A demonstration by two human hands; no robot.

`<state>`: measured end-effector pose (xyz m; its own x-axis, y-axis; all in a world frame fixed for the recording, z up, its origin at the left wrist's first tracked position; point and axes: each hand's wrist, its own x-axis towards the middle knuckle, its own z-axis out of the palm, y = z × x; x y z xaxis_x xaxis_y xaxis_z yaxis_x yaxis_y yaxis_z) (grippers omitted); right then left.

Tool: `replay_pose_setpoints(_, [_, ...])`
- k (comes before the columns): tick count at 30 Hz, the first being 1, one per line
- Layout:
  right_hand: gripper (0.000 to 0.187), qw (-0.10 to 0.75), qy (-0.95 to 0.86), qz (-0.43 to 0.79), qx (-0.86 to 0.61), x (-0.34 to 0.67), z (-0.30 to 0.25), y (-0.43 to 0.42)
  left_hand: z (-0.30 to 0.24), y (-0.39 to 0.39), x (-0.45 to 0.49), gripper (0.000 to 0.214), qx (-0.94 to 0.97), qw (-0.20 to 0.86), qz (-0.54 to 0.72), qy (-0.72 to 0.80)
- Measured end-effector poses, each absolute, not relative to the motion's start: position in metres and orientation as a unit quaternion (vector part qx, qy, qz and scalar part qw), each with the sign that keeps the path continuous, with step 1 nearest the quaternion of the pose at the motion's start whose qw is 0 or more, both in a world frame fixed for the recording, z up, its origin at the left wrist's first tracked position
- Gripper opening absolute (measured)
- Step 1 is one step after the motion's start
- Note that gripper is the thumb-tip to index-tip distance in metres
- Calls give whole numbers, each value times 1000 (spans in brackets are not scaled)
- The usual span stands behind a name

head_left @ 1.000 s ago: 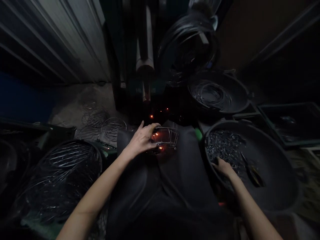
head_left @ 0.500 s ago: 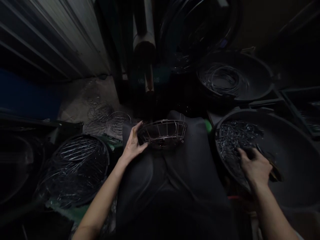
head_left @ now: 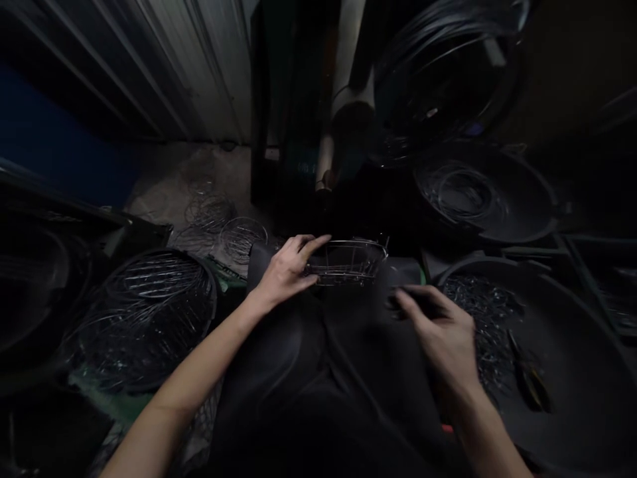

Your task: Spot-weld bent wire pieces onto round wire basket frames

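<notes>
A round wire basket (head_left: 348,257) rests over my lap, on the dark apron (head_left: 348,345). My left hand (head_left: 291,269) is closed on its left side, thumb below and fingers above. To the right of the basket and slightly nearer to me, my right hand (head_left: 438,318) is blurred, its thumb and fingers pinched together. Whatever they hold is too dark and smeared to make out. Small bent metal pieces (head_left: 480,305) lie heaped in the wide dark pan (head_left: 587,385) at my right. Pliers (head_left: 530,378) with yellowish handles lie in that pan.
At my left stands a tub (head_left: 213,292) of wire grids and rods. Wire rings (head_left: 243,239) lie on the floor beyond it. Another pan (head_left: 532,199) at the back right holds coiled wire (head_left: 460,192). A machine with a pale cylinder (head_left: 351,86) rises straight ahead.
My right hand has come left from the pan of metal pieces to beside the basket. The pliers now show uncovered in the pan. The view has shifted slightly.
</notes>
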<state>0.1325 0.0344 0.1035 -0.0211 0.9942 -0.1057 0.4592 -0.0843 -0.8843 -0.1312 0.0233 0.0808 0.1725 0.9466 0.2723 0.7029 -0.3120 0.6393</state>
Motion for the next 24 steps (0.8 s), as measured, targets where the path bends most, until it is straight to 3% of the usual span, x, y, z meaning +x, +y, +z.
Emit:
replay_pose_setpoints(3, [33, 330, -562, 526, -546, 93, 114, 50, 86, 26, -125, 67, 759, 152, 287, 564])
replay_pose_setpoints(6, [34, 329, -555, 546, -534, 67, 105, 63, 85, 26, -121, 66, 775, 110, 278, 557])
replay_pose_setpoints(10, [29, 337, -602, 472, -550, 51, 93, 64, 83, 26, -125, 63, 782, 71, 275, 555])
replay_pose_setpoints(16, [22, 394, -672, 311, -545, 38, 80, 56, 88, 29, -137, 62, 761, 123, 304, 559])
replay_pose_setpoints(24, [17, 445, -697, 247, -505, 29, 73, 67, 88, 38, -142, 63, 748, 121, 334, 560])
